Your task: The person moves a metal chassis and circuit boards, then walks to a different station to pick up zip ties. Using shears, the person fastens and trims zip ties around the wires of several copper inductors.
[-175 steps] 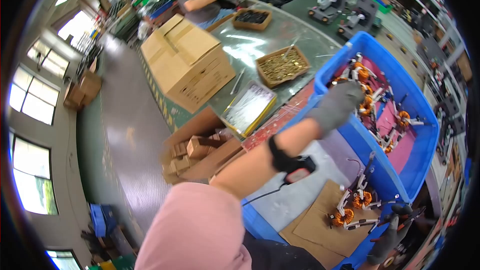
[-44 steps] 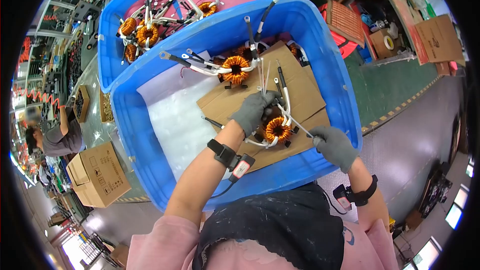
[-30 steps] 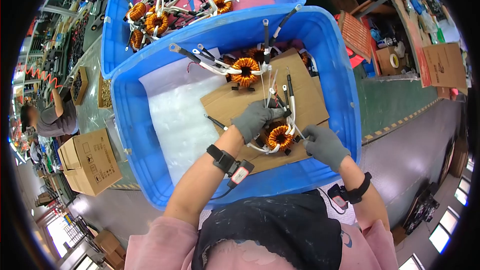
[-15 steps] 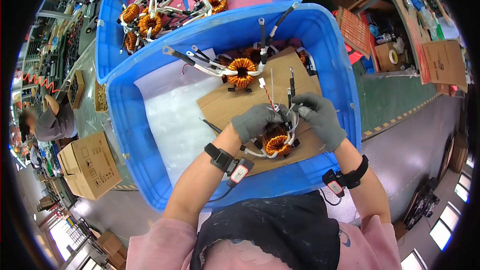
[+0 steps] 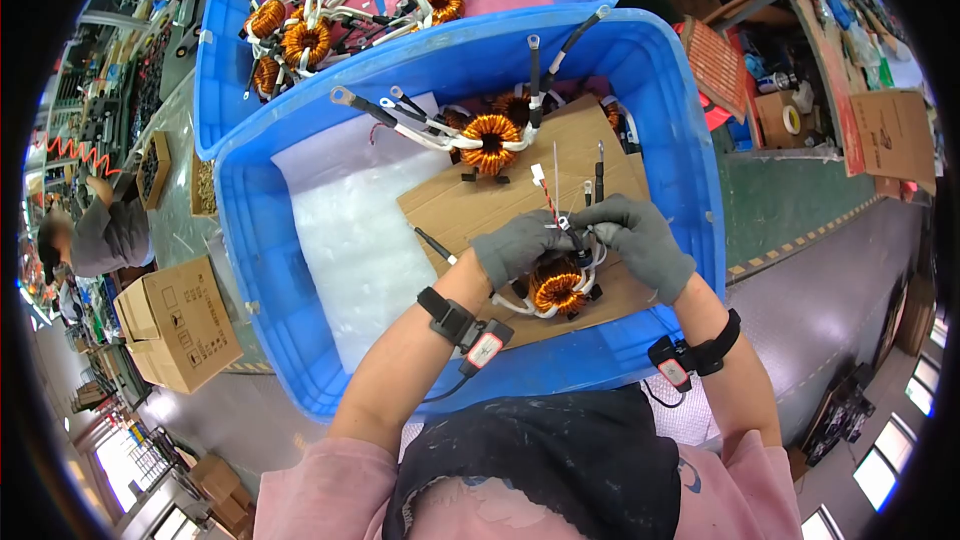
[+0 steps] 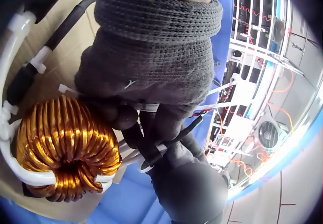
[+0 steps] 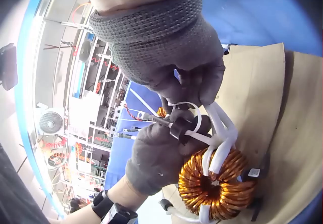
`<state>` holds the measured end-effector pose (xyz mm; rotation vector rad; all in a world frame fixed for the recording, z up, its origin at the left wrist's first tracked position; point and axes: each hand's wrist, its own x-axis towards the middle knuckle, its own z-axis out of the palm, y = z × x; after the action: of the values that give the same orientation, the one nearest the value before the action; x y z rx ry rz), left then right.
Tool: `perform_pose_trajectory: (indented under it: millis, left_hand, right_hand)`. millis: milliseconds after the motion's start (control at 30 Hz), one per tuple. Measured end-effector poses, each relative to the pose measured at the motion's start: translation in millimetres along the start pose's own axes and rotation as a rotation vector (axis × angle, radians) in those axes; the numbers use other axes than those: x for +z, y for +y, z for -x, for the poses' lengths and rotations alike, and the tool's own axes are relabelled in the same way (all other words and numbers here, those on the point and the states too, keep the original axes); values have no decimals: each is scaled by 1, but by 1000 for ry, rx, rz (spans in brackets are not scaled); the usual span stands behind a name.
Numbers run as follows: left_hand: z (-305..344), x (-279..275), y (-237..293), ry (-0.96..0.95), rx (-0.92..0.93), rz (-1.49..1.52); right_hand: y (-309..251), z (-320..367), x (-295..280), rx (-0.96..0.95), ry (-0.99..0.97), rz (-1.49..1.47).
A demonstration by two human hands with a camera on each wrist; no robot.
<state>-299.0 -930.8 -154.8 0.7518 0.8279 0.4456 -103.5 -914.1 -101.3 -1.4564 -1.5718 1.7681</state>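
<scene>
Both hands wear grey gloves and meet over the leads of a copper-wound ring coil [image 5: 557,292], which sits on cardboard [image 5: 440,205]. My left hand [image 5: 515,245] grips black-sleeved leads [image 6: 151,153] with lugged ends. Thin white strips [image 6: 214,106] stick out past its fingers. Opposite it, my right hand [image 5: 645,245] pinches a white cable tie [image 7: 198,114], bent in a loop by the leads. White leads [image 7: 219,125] rise from the coil just under the right fingertips. A small white plug [image 5: 538,174] on red and black wires stands up between the hands.
The cardboard lies in a blue bin [image 5: 705,230] beside white foam sheeting [image 5: 345,250]. Another coil [image 5: 490,144] stands behind, its lugged leads reaching over the bin wall. A second blue bin [image 5: 205,90] beyond holds several coils. A person [image 5: 110,235] works at far left.
Earlier the left hand reached into the other bin. Since then both hands have come to this coil; the right hand has moved up and inward with the cable tie, close to the left.
</scene>
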Motion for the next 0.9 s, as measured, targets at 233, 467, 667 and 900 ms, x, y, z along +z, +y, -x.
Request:
perform_pose_trajectory:
  millis: [233,467,667,900]
  left_hand:
    - [1,0,7,-83,-6,33]
    - [-4,-2,0,-68,-25,64]
    - [-9,0,2,-16,-47,-194]
    - [-2,31,32,-29,-168,-347]
  right_hand:
    - [-7,0,-7,112,93,-115]
    - [-7,0,-1,33,-38,37]
    - [-14,5,4,-189,124,694]
    - [-52,15,-7,-584,208,811]
